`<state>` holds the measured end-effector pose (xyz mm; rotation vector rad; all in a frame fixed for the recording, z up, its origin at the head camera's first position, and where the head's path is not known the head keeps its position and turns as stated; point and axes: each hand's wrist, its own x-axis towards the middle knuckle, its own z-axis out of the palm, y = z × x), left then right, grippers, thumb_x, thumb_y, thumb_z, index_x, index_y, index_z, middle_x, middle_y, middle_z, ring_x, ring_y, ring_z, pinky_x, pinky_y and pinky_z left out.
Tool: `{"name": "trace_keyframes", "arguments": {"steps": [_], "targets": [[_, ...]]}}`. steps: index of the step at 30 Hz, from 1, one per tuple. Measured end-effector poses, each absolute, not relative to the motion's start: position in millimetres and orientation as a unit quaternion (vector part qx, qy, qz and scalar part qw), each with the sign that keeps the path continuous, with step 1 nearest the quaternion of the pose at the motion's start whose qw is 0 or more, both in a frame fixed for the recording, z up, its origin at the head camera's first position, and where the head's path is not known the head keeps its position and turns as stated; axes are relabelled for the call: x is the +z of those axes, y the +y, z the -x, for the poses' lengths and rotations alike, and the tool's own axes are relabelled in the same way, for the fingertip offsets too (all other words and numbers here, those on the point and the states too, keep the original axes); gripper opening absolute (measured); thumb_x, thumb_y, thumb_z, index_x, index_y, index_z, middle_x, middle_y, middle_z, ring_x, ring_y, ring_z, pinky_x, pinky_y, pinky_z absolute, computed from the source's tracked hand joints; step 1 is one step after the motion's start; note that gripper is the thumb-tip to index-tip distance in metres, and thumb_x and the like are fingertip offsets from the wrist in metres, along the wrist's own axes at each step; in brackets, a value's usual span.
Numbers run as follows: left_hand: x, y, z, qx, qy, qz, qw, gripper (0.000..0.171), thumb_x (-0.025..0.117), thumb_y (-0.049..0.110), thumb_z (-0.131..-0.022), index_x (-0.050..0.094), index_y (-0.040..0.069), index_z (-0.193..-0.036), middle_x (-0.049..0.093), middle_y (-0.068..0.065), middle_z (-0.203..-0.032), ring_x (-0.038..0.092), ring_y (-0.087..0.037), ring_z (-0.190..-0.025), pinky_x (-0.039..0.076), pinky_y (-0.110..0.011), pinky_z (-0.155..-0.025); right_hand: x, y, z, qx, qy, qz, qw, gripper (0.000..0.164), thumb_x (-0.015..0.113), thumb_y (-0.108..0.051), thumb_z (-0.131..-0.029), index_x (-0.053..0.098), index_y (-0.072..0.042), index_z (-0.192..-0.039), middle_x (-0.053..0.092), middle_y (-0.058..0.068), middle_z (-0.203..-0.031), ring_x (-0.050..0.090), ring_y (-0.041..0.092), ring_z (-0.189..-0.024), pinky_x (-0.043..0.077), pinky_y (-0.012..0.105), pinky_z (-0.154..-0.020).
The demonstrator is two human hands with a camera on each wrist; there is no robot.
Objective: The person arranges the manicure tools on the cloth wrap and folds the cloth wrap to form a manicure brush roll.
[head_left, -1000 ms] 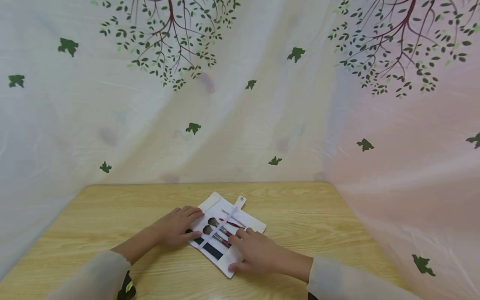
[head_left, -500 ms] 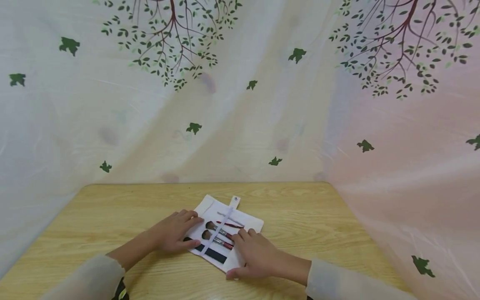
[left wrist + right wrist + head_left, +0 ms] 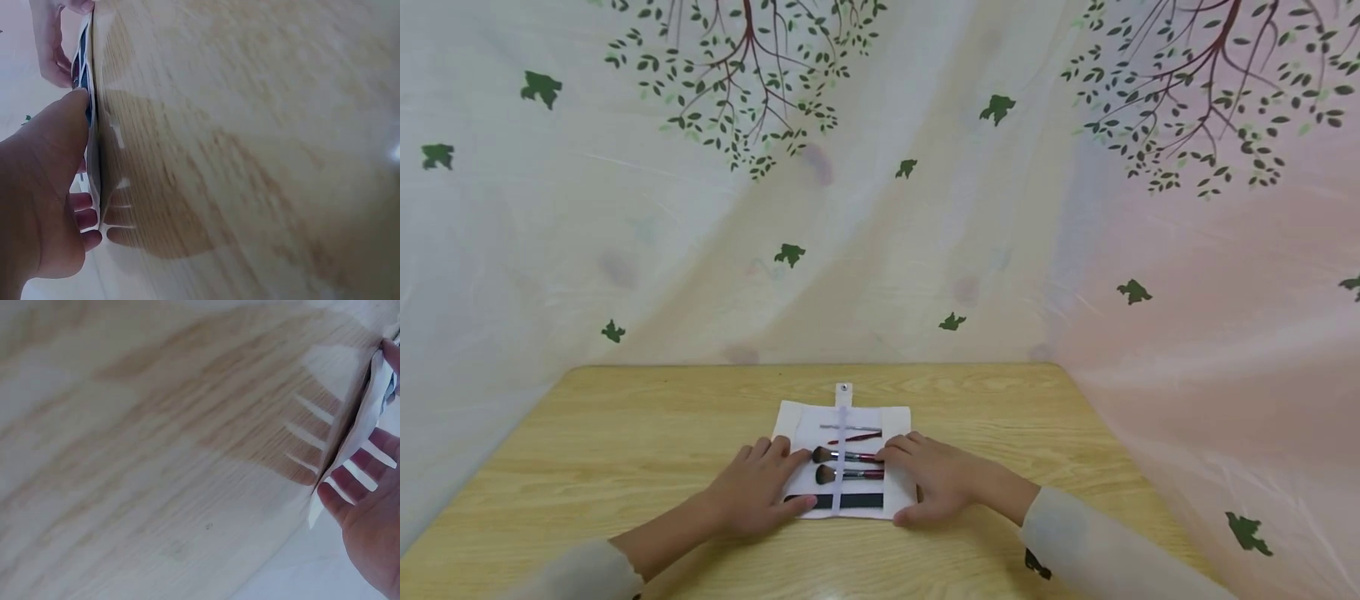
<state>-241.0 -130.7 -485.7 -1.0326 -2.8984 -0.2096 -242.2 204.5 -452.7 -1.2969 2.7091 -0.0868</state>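
Note:
An unfolded white brush case lies square on the table, its snap tab pointing to the far side. Under its white strap sit two makeup brushes with dark bristles and red handles, a thin red tool, a slim pale stick and a flat black strip. My left hand rests on the case's left edge, thumb over the black strip's end. On the right edge lies my right hand, its fingers spread over the white flap. The right wrist view shows those fingers extended along the case's edge.
The light wood-grain table spreads around the case. Behind it and along the sides hangs a pale plastic curtain printed with branches and green leaves.
The brush case has turned counterclockwise from a slant to square, its snap tab swinging left. Both hands stayed on its edges, the right one moving slightly right and away from me.

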Motion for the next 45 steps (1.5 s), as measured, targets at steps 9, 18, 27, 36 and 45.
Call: {"name": "trace_keyframes", "arguments": {"steps": [9,18,27,36,45], "targets": [[-482.5,-129.0,235.5,-0.056,-0.948,0.312,0.023,0.082,0.038,0.08,-0.093,0.055,0.017,-0.144,0.048,-0.006,-0.124,0.044,-0.026,-0.109,0.04,-0.049,-0.094,-450.8,203.8,245.2,-0.038,0.896,0.436,0.074,0.086,0.056,-0.072,-0.091,0.04,-0.015,-0.154,0.045,0.001,-0.15,0.044,0.019,-0.133,0.04,0.04,-0.111],[-482.4,-142.7,250.0,-0.054,-0.913,0.401,0.054,0.075,0.042,0.074,-0.097,0.052,0.015,-0.143,0.05,-0.005,-0.14,0.044,-0.028,-0.13,0.037,-0.052,-0.109,-453.9,195.5,240.7,-0.017,0.904,0.425,0.051,0.094,0.053,-0.082,-0.086,0.04,-0.018,-0.154,0.048,0.003,-0.147,0.045,0.02,-0.131,0.04,0.041,-0.111],[-480.4,-148.4,254.3,-0.072,-0.893,0.443,0.033,0.076,0.046,0.072,-0.096,0.051,0.015,-0.145,0.05,-0.003,-0.141,0.045,-0.025,-0.133,0.039,-0.049,-0.11,-452.0,200.2,240.5,-0.013,0.901,0.428,0.076,0.088,0.049,-0.077,-0.092,0.034,-0.021,-0.159,0.045,0.004,-0.15,0.045,0.022,-0.133,0.041,0.044,-0.11],[-482.5,-140.6,246.9,-0.065,-0.894,0.441,0.034,0.076,0.044,0.071,-0.097,0.049,0.015,-0.148,0.049,-0.005,-0.144,0.044,-0.026,-0.135,0.037,-0.05,-0.112,-451.1,210.8,240.5,-0.022,0.899,0.429,0.087,0.086,0.048,-0.075,-0.093,0.033,-0.022,-0.16,0.042,0.003,-0.153,0.044,0.023,-0.136,0.039,0.047,-0.112],[-485.8,-131.9,247.1,-0.074,-0.888,0.452,0.051,0.075,0.044,0.07,-0.098,0.05,0.015,-0.148,0.049,-0.005,-0.143,0.045,-0.026,-0.134,0.038,-0.049,-0.111,-454.7,221.5,237.4,-0.04,0.906,0.413,0.086,0.085,0.051,-0.075,-0.092,0.035,-0.025,-0.159,0.043,0.002,-0.153,0.044,0.024,-0.136,0.039,0.048,-0.112]]}}
